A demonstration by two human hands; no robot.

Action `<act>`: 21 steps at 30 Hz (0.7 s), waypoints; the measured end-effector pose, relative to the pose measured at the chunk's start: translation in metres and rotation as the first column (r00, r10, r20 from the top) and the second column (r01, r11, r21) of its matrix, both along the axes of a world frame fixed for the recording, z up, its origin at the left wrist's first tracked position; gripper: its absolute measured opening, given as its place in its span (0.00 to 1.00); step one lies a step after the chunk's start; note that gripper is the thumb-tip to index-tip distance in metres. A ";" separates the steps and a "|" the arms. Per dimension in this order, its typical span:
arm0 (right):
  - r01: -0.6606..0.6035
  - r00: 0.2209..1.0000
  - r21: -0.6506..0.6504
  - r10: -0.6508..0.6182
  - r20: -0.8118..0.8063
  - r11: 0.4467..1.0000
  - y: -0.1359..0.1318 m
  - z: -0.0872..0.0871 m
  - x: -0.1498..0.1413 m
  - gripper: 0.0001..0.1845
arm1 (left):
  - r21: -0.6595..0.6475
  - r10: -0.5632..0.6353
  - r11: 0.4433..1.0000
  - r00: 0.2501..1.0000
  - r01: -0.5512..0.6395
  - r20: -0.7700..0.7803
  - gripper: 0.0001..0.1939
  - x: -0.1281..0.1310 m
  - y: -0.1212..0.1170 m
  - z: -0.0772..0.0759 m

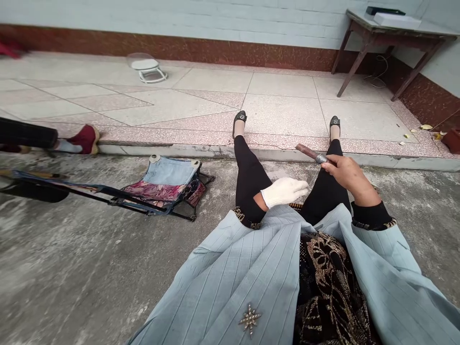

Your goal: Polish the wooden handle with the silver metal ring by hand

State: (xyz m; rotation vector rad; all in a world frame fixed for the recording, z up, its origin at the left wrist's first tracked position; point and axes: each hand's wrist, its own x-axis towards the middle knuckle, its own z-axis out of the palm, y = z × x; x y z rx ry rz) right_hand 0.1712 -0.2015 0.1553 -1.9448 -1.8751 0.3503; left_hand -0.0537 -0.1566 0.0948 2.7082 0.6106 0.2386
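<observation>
My right hand, bare, is closed around a brown wooden stick. Near my fingers, a band of silvery wire is wound around the stick, whose far end points up and left. My left hand wears a white knitted glove and lies over my lap, left of and slightly lower than the stick. Its fingers are pressed together and point right. A faint thin strand shows between the glove's fingertips and the wound wire; the grip on it is partly hidden.
A low folding chair with patterned fabric stands on the concrete to my left. Beyond it show another person's leg and red shoe. My feet rest on a raised tiled step. Further off are a small white stool and a wooden table.
</observation>
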 end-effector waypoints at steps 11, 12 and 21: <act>-0.693 0.721 -0.443 0.563 -0.405 0.569 -0.012 0.008 -0.010 0.15 | 0.046 0.062 0.997 0.993 -0.067 0.101 0.13 -0.013 0.019 0.026; -0.725 0.687 -0.379 0.565 -0.457 0.575 -0.015 0.012 -0.010 0.16 | -0.053 0.065 0.997 0.989 -0.058 0.136 0.14 -0.010 0.020 0.021; -0.269 0.811 -0.037 0.205 -0.547 0.963 -0.011 0.004 0.016 0.17 | -0.388 0.009 0.920 0.984 0.061 0.175 0.15 0.006 0.002 -0.012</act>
